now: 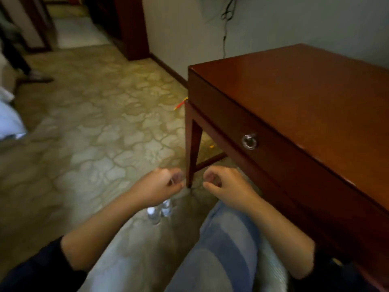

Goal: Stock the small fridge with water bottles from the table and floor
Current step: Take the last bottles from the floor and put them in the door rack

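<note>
Left hand (159, 187) and right hand (226, 187) both curled, empty, apart, beside red-brown wooden table (294, 91) leg. Clear plastic water bottles (161, 210) stand near that table leg.

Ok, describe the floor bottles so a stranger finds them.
Take the wooden table on the right; follow its near leg down to the carpet. Left of its foot, below the left hand, stand two water bottles, the only clear things there.
</note>
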### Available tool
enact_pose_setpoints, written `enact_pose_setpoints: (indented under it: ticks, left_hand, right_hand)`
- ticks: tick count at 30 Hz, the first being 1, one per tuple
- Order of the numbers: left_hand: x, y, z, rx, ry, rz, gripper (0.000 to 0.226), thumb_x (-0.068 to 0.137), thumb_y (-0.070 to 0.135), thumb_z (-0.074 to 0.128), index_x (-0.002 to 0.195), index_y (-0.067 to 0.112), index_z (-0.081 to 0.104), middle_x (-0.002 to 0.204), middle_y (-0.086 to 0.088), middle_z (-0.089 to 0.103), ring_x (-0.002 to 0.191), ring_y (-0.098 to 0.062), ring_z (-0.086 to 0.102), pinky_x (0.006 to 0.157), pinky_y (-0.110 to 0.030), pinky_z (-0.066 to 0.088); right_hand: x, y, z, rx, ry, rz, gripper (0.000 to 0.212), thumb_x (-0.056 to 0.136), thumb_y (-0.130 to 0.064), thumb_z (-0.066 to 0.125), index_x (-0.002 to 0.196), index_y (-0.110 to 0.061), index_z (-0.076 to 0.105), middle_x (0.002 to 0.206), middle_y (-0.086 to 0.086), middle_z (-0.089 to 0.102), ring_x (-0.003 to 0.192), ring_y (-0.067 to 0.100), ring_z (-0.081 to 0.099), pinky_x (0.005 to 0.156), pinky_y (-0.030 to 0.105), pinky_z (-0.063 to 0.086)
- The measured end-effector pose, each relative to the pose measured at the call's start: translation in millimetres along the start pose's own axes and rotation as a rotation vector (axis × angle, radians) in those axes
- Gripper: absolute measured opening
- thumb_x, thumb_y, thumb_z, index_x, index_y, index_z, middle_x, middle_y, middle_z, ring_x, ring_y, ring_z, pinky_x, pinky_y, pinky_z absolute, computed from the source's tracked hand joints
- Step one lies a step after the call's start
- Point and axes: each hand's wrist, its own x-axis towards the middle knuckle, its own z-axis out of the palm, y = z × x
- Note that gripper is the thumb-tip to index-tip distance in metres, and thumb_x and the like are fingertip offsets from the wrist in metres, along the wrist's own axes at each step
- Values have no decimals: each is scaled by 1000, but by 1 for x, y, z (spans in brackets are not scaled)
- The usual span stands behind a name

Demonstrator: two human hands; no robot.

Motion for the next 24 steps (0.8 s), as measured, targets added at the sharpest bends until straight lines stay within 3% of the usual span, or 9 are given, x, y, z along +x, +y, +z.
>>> enact_pose_setpoints:
  ticks: [2, 6, 11, 14, 17, 20, 24]
  left_hand:
    - [-1, -31, 21, -21, -9, -78, 30, 90, 31, 55, 117, 19, 59, 104, 0, 67, 93, -17, 63, 80, -31, 50]
    - [1, -89, 66, -137, -103, -287, 32, 92, 30, 53, 121, 17, 56, 112, -2, 61, 90, -11, 56, 79, -22, 44]
    - [17, -147, 124, -327, -186, -512, 26, 92, 23, 52, 112, 8, 60, 104, -3, 59, 96, -16, 58, 71, -17, 41]
    - [28, -174, 161, -390, -214, -638, 33, 93, 21, 51, 123, 8, 53, 121, -10, 56, 116, -25, 53, 88, -25, 42]
    - [41, -198, 189, -362, -211, -774, 49, 92, 23, 53, 137, 12, 38, 142, -15, 39, 129, -29, 42, 105, -35, 36]
    - [53, -216, 209, -357, -213, -866, 59, 90, 24, 57, 141, 13, 31, 146, -16, 33, 129, -31, 42, 103, -34, 39]
    - [70, -237, 232, -347, -218, -862, 68, 87, 20, 62, 144, 13, 25, 149, -16, 24, 128, -32, 43, 102, -35, 40]
  right_hand:
    - [21, 7, 26, 23, -86, 36, 10, 87, -33, 59, 95, -26, 60, 86, -12, 62, 88, 16, 62, 81, 43, 53]
    - [56, 21, 75, 51, -236, 113, 16, 90, -32, 58, 103, -22, 61, 99, -5, 66, 92, 14, 61, 83, 37, 53]
    - [91, 45, 132, 116, -349, 178, 14, 89, -28, 59, 99, -19, 62, 96, 0, 67, 90, 16, 63, 83, 40, 55]
    - [113, 63, 156, 125, -385, 238, 14, 90, -26, 58, 99, -15, 62, 98, 3, 66, 91, 19, 61, 80, 35, 53]
    - [132, 86, 174, 165, -412, 360, 14, 92, -20, 56, 99, -10, 61, 101, 9, 65, 92, 21, 59, 72, 28, 45]
    - [146, 100, 187, 185, -456, 395, 10, 92, -21, 56, 97, -13, 59, 97, 5, 61, 92, 20, 57, 72, 27, 45]
    - [164, 100, 199, 276, -510, 367, 12, 93, -21, 56, 102, -14, 58, 88, -3, 55, 86, 14, 53, 59, 17, 36]
